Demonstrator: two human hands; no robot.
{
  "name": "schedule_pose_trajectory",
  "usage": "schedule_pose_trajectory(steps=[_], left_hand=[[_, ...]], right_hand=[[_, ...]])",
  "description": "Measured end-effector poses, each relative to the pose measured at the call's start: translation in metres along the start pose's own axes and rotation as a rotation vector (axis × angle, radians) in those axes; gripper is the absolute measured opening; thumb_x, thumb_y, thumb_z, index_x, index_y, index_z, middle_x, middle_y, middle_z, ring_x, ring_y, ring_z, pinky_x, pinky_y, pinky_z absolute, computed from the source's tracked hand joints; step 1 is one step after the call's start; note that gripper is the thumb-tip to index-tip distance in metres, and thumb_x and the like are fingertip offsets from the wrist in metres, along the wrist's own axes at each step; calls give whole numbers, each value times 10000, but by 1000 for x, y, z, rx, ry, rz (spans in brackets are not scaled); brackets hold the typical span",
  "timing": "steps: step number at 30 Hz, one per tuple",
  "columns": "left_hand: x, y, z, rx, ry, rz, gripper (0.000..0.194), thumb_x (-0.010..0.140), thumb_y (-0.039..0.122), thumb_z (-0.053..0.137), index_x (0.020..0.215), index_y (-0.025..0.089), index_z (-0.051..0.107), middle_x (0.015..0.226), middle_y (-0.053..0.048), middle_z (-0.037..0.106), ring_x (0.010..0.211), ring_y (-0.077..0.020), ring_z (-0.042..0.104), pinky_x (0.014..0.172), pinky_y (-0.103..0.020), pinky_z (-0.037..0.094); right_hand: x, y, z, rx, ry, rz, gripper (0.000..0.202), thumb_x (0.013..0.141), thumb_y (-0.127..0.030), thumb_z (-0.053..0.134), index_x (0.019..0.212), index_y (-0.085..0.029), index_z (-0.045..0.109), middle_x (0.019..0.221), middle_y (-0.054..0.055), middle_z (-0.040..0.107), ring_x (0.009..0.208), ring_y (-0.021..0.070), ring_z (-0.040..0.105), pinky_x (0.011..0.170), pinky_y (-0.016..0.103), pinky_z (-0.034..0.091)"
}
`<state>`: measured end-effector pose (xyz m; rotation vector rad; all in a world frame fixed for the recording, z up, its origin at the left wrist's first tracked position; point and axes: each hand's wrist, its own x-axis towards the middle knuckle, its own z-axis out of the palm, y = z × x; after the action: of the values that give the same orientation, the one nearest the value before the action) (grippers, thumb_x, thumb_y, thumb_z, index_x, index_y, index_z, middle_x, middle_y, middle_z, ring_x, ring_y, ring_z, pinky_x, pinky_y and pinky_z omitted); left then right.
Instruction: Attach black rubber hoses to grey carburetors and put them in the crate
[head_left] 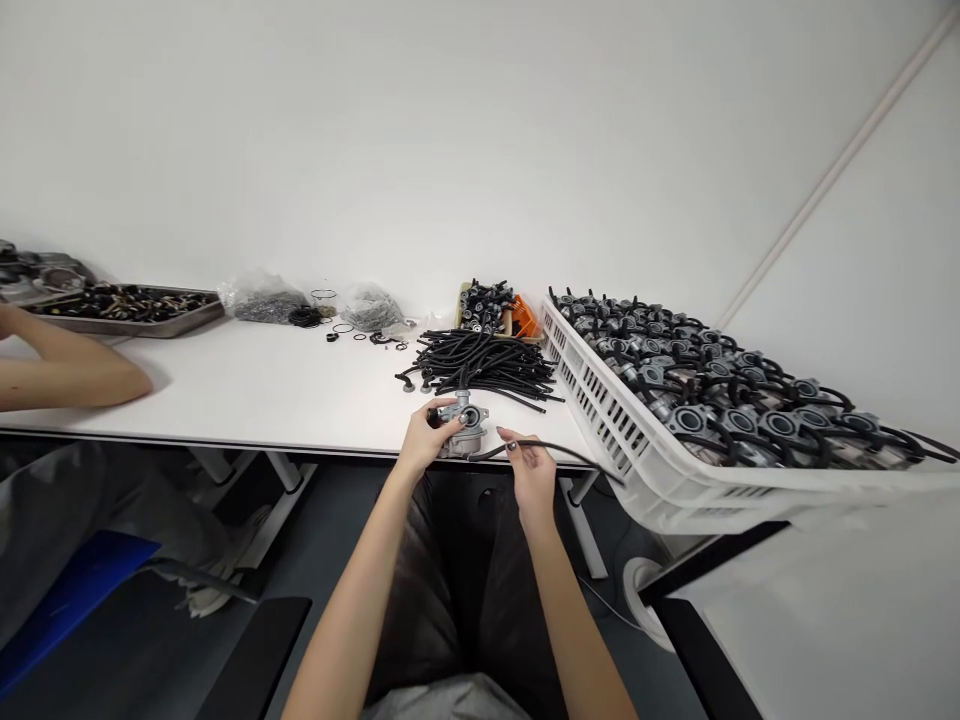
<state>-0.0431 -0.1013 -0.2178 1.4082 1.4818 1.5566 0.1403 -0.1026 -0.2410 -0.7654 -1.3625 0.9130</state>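
Carburetor sits gripped in left hand, just beside right hand, which pinches 1 black hose (hands apart).

Silver-grey on the metal part in the left fingers; black on the tube at the right fingers; white on the worktop beyond.

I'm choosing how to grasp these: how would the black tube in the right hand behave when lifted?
The black tube probably bends yet keeps some stiffness, as it arcs out beyond the right hand rather than hanging straight down. It is likely light, being slim beside the metal part. Its rounded shape may let it roll.
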Motion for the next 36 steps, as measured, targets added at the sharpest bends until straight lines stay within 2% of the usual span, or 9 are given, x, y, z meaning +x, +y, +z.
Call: schedule_pose_trajectory(steps=[5, 8, 12, 16, 19, 26, 29, 32, 36], left_hand=[[0, -2, -3, -34, -47, 11, 288, 916, 338, 630, 1132, 147, 625, 1117, -74, 661, 965, -202, 655, 847, -420, 565], [0, -3, -5, -38, -72, 12, 286, 914, 335, 633, 1129, 147, 625, 1111, -73, 661, 959, -201, 654, 837, -414, 567], [0, -4, -6, -52, -86, 4, 285, 913, 334, 634, 1128, 147, 625, 1109, -72, 661, 953, -199, 654, 832, -411, 567], [0, -5, -8, -66, -103, 9, 279, 916, 344, 628, 1112, 145, 630, 1098, -70, 665, 961, -203, 654, 848, -419, 561], [1, -6, -10, -63, -117, 29, 279, 916, 349, 627, 1106, 145, 633, 1108, -72, 664, 987, -210, 650, 869, -432, 553], [2, -7, -11, -25, -143, 42, 291, 915, 349, 628, 1124, 148, 625, 1114, -74, 659, 970, -205, 650, 854, -424, 557], [1, -5, -11, -17, -158, 42, 301, 915, 349, 628, 1141, 151, 615, 1098, -71, 657, 942, -198, 650, 828, -410, 562], [0, -3, -11, -18, -170, 48, 309, 914, 346, 629, 1155, 154, 608, 1101, -70, 654, 953, -202, 647, 845, -421, 556], [0, -4, -12, -17, -170, 42, 330, 915, 348, 626, 1183, 158, 595, 1137, -78, 644, 981, -211, 641, 862, -434, 550]], right_hand=[[23, 13, 16, 42, -34, 5, 302, 876, -435, 676, 955, -144, 683, 1014, 97, 745, 957, 226, 709, 856, 419, 572], [30, 22, 24, 46, -48, -4, 252, 908, -386, 663, 948, -138, 661, 981, 48, 700, 887, 178, 682, 802, 379, 574], [34, 32, 27, 42, -88, 5, 221, 932, -357, 638, 960, -138, 649, 983, 39, 681, 867, 167, 668, 771, 355, 570], [37, 31, 28, 36, -124, 22, 226, 934, -362, 636, 898, -139, 641, 871, 9, 666, 755, 137, 648, 701, 313, 558], [38, 27, 30, 43, -101, 26, 235, 929, -370, 639, 874, -142, 628, 800, -12, 637, 693, 122, 621, 660, 290, 539], [26, 25, 36, 71, 67, 69, 230, 893, -347, 679, 997, -151, 619, 875, 5, 651, 804, 163, 653, 771, 364, 553], [24, 24, 36, 85, 105, 84, 280, 829, -354, 730, 991, -155, 619, 993, 46, 682, 919, 200, 667, 862, 414, 540], [24, 20, 36, 118, 84, 98, 317, 776, -398, 741, 961, -169, 623, 1165, 125, 696, 1041, 247, 676, 946, 434, 520], [24, 15, 35, 180, -10, 112, 340, 781, -460, 711, 961, -189, 613, 1242, 168, 699, 1144, 278, 671, 1007, 450, 501]])
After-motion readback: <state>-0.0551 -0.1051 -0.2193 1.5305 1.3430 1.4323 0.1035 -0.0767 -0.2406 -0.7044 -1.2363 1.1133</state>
